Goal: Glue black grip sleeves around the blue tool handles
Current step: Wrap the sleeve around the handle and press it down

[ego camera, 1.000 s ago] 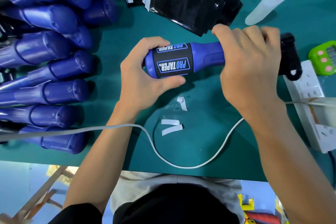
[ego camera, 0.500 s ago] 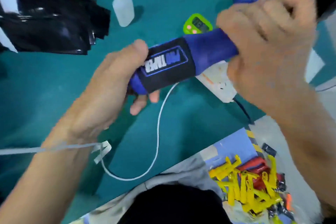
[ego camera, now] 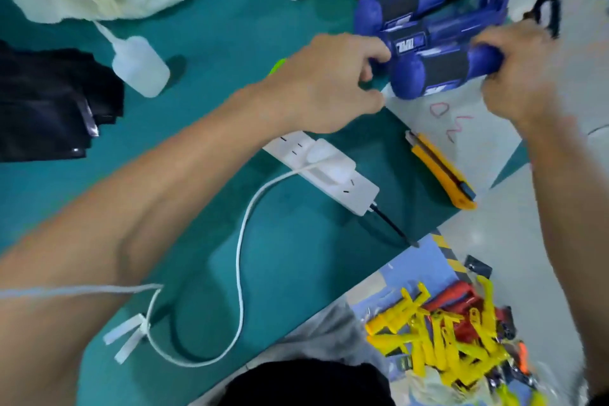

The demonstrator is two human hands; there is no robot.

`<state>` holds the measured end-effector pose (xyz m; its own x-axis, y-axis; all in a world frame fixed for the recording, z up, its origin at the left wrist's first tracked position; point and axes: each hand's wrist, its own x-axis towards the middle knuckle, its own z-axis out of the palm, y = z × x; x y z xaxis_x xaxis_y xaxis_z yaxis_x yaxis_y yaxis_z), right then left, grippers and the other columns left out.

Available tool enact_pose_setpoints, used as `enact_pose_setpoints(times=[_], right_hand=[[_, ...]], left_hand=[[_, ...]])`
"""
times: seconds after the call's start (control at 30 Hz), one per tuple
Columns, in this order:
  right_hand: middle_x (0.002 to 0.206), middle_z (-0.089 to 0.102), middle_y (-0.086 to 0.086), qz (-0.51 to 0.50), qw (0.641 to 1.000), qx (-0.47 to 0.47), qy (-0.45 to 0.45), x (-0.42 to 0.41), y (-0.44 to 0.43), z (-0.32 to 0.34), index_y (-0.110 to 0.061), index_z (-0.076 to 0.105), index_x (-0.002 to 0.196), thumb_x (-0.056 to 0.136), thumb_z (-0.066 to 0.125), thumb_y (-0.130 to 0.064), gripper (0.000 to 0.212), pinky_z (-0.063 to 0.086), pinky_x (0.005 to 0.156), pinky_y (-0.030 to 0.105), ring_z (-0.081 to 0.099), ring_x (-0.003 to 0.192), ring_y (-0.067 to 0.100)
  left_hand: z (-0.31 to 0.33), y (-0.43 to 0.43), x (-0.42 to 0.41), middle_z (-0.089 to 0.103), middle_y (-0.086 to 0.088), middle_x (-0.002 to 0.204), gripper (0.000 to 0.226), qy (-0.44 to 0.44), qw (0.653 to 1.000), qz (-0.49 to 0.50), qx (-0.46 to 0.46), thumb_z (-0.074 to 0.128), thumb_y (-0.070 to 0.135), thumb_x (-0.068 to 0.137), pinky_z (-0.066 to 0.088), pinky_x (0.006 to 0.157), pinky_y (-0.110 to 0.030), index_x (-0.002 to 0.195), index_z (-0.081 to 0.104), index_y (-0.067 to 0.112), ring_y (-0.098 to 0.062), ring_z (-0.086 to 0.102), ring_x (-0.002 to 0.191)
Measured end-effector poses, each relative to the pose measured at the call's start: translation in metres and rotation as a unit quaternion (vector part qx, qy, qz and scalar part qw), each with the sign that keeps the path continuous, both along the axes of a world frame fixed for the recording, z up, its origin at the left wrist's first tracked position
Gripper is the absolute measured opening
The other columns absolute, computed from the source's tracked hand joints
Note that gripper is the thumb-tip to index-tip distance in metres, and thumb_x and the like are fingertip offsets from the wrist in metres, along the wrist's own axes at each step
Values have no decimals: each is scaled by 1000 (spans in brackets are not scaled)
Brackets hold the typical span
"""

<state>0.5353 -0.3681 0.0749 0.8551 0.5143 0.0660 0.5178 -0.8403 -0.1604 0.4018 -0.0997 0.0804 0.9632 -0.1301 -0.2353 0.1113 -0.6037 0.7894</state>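
Your right hand (ego camera: 524, 76) holds the work: its fingers are curled round the narrow end of the blue handle (ego camera: 410, 81), with the knuckles turned up and the wrist bent inward. From that grip the handle's long axis runs out toward your left side. The rounded butt is the far end. The black grip sleeve (ego camera: 451, 71) is already wrapped round the barrel, just beside your fingers.

Your left hand (ego camera: 326, 82) sits just off that butt end with its fingers curled. Motion blur hides the fingertips, so I cannot tell whether they pinch the butt of a neighbouring handle or only touch it.

Directly beyond your right grip, on the side away from your body, lies the stack of sleeved blue handles (ego camera: 428, 13). They lie roughly parallel to the one you hold and close against it.

Judgement: this piece appears finished and is being set down with the stack. The right hand alone carries it, so the release falls to that hand. Keep the axis parallel to the stack so the butt does not ride up over its neighbours.

The glue bottle (ego camera: 140, 66) and the spare black sleeves (ego camera: 49, 102) lie well beyond your left hand.
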Motion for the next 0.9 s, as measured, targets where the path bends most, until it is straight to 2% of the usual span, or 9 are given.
enact_pose_setpoints(times=[0.1, 0.17, 0.27, 0.37, 0.5, 0.67, 0.8, 0.9], right_hand=[[90, 68, 24, 43, 999, 2, 13, -1, 5, -21, 1, 73, 99, 64, 46, -5, 45, 46, 82, 45, 59, 89, 43], [97, 72, 22, 60, 998, 28, 10, 4, 7, -33, 1, 75, 101, 65, 49, -3, 45, 47, 90, 45, 61, 96, 43], [103, 73, 20, -1, 998, 60, -4, 8, 3, -44, -2, 74, 102, 66, 53, 6, 42, 45, 94, 41, 61, 103, 42], [100, 72, 21, 0, 997, 70, -17, 7, -1, -53, 0, 73, 100, 69, 55, 12, 38, 45, 93, 43, 59, 101, 41], [93, 72, 21, 19, 998, 61, -1, 11, 0, -52, 1, 73, 95, 68, 58, 12, 33, 46, 95, 46, 63, 93, 42], [90, 72, 22, 2, 1000, 30, 9, 12, 9, -53, 1, 72, 90, 63, 55, 10, 33, 41, 100, 43, 61, 87, 42], [86, 68, 21, -29, 999, 27, -2, 7, 12, -58, -3, 66, 85, 66, 51, 8, 27, 38, 99, 41, 45, 77, 30], [95, 67, 21, -37, 999, 12, 15, 0, 16, -55, -3, 64, 92, 66, 51, -3, 29, 38, 108, 48, 57, 92, 40]], left_hand=[[-5, -16, 21, 71, -7, 94, 39, 5, 999, -45, 24, 69, 29, 88, 53, 83, -44, 123, 62, 14, -28, 65, 92], [-9, -17, 33, 66, -5, 84, 32, 18, 993, -80, 81, 67, 25, 87, 53, 76, -42, 115, 61, 11, -33, 64, 87], [-16, -14, 42, 63, -7, 81, 15, 42, 983, -118, 133, 65, 18, 84, 55, 76, -46, 99, 62, 13, -35, 62, 81], [-18, -15, 39, 66, -8, 85, 13, 42, 988, -101, 107, 67, 22, 84, 55, 79, -48, 94, 65, 13, -33, 63, 83], [-20, -19, 35, 68, -7, 86, 23, 32, 993, -70, 87, 71, 31, 84, 56, 78, -49, 98, 68, 13, -33, 65, 83], [-17, -15, 34, 66, -10, 85, 11, 22, 990, -74, 116, 63, 21, 85, 54, 73, -48, 93, 65, 14, -37, 63, 85], [-11, -8, 26, 70, -6, 106, 25, 28, 992, -55, 107, 62, 21, 87, 55, 88, -50, 110, 70, 22, -33, 65, 100], [-3, -1, 18, 73, 1, 106, 32, 10, 996, -24, 86, 63, 20, 89, 55, 92, -47, 120, 71, 24, -24, 66, 100]])
